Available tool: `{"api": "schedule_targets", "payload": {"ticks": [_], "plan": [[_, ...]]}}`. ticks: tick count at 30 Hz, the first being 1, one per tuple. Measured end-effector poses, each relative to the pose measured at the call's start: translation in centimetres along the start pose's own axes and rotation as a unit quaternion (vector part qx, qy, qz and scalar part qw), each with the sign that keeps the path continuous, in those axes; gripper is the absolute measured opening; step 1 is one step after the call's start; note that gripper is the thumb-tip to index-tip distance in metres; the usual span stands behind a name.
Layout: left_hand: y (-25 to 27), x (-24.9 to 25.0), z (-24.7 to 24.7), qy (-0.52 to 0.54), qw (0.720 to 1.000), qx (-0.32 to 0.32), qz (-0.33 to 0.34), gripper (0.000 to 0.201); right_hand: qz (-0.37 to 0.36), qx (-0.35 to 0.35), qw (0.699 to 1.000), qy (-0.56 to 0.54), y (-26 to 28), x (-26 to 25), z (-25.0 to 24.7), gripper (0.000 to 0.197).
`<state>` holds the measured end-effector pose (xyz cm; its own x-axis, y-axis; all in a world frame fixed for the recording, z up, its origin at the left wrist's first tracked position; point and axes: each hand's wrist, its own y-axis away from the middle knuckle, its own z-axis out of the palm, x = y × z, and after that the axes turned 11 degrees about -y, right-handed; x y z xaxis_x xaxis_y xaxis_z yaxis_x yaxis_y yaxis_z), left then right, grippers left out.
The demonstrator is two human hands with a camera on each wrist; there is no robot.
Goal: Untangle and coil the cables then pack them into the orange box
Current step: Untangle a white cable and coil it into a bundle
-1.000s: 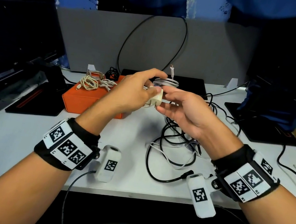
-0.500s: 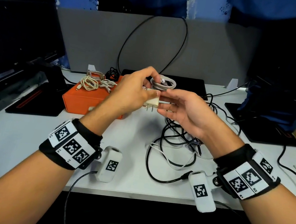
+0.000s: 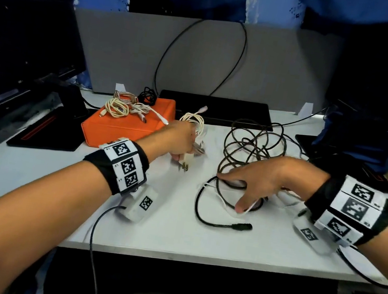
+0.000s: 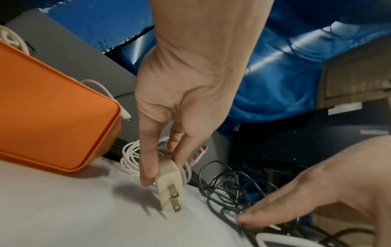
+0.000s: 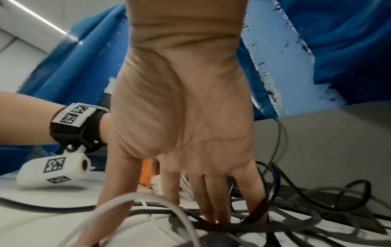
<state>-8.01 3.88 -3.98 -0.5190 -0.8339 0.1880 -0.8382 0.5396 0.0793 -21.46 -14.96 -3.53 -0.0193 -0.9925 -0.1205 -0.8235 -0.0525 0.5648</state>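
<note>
- Both hands have dropped from mid-air to the desk and split apart; a second ago they worked the white charger together in front of the chest.
- Left hand now pinches the white charger between thumb and fingers, prongs toward the desk, its coiled white cable hanging behind the hand, just beside the orange box.
- Right hand let go of it: fingers straight, spread, pressing down into the black cable tangle; it grasps nothing that I can see.
- Read: white cable is coiled, looks ready to pack; black tangle is next.
- Orange box sits back-left, seemingly closed, with cream cables piled on top, so nothing is visibly inside it.
- Surface: white desk, slick; a loose black plug end lies near the front.
- Room: grey divider behind, blue drapes above, dark monitors either side.
</note>
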Motion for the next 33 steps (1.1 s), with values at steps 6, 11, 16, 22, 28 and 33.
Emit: {"api": "schedule_targets", "payload": {"ticks": [6, 11, 16, 22, 28, 33], "plan": [[-0.3, -0.1, -0.7, -0.137, 0.989, -0.053, -0.021, 0.034, 0.044, 0.057, 0.997, -0.027, -2.6, 3.6, -0.7, 0.104], [0.2, 0.0, -0.2, -0.239, 0.966, -0.075, 0.059, 0.046, 0.039, 0.102, 0.994, -0.005, -3.1, 4.2, -1.2, 0.073], [0.4, 0.6, -0.1, -0.347, 0.935, -0.059, 0.035, 0.037, -0.018, 0.156, 0.988, -0.001, -2.6, 3.3, -2.4, 0.040], [0.3, 0.8, -0.6, -0.359, 0.931, 0.015, 0.059, 0.044, 0.025, 0.169, 0.985, 0.018, -0.8, 3.5, -5.1, 0.026], [0.0, 4.7, 1.8, -0.244, 0.935, -0.027, 0.255, 0.032, 0.026, 0.042, 0.997, -0.055, -1.4, 2.9, -3.9, 0.023], [-1.4, 5.3, 1.7, -0.207, 0.952, 0.036, 0.222, 0.008, 0.008, 0.037, 0.999, -0.023, -2.0, 2.3, -2.5, 0.023]]}}
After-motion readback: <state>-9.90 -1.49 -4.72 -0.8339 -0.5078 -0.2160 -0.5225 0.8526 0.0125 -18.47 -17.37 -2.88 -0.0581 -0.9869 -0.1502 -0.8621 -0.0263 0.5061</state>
